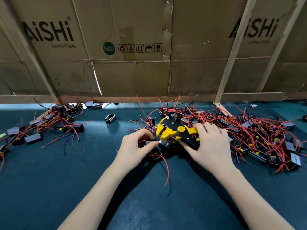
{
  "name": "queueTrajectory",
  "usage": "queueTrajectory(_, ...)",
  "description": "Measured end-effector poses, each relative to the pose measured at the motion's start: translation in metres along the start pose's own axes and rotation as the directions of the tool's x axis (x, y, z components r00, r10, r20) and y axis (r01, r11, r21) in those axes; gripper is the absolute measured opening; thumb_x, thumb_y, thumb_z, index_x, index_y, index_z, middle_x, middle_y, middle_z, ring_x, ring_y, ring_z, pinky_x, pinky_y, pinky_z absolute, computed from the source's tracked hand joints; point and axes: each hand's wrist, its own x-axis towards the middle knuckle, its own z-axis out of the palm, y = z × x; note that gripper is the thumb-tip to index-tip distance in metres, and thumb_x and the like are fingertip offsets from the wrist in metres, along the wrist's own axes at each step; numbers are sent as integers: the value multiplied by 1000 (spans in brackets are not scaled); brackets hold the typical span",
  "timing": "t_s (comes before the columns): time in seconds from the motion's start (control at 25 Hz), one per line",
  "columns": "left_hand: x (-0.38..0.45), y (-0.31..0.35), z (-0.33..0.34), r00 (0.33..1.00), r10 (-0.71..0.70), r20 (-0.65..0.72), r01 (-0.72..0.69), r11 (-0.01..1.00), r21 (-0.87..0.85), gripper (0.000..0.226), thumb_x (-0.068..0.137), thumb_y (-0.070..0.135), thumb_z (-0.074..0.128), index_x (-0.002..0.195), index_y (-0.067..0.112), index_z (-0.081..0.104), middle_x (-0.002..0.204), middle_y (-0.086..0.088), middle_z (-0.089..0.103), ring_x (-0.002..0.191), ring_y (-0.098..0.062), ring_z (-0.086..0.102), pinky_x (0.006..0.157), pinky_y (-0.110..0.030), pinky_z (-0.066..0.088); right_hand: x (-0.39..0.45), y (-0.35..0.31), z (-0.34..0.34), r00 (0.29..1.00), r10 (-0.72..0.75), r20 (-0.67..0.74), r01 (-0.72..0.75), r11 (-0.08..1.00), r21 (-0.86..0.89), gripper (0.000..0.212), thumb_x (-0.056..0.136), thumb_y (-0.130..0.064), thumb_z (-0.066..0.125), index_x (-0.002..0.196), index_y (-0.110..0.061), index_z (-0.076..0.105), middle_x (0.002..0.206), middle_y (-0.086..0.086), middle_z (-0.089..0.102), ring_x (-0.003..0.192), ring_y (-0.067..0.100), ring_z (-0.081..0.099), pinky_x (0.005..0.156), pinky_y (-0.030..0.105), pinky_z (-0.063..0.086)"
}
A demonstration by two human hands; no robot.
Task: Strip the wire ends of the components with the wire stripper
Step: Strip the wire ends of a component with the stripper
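Observation:
My right hand (pixel 210 145) grips the handles of a yellow and black wire stripper (pixel 172 130), whose jaws point left. My left hand (pixel 135 149) pinches a small black box component (pixel 150 144) with a grey face, held right at the stripper's jaws. A red wire (pixel 167 168) from that component curls down toward me. The wire end inside the jaws is hidden.
A large pile of black components with red wires (pixel 249 135) lies to the right, behind my right hand. A smaller pile (pixel 49 125) lies at the left. One loose black box (pixel 110 118) sits alone mid-table. A cardboard wall (pixel 132 55) closes off the back of the dark green table (pixel 49 180).

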Motion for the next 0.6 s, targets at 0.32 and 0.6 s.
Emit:
queueTrajectory(0.32, 3, -5, 2, 994, -85, 64, 96, 977, -191, 11, 87, 14, 71, 88, 23, 65, 90, 9, 70, 76, -4, 63, 66, -17, 46, -3, 2, 4, 992, 80, 95, -75, 996, -54, 65, 78, -71, 54, 111, -16, 61, 94, 1, 61, 93, 28, 58, 79, 40, 34)
queueTrajectory(0.6, 1, -1, 2, 992, -81, 94, 106, 949, -296, 12, 91, 7, 65, 88, 18, 63, 89, 10, 67, 70, 2, 57, 62, -8, 41, -2, 1, 4, 996, 78, 35, -76, 995, -61, 61, 74, -63, 67, 107, -12, 62, 90, 6, 61, 87, 32, 58, 76, 41, 36)
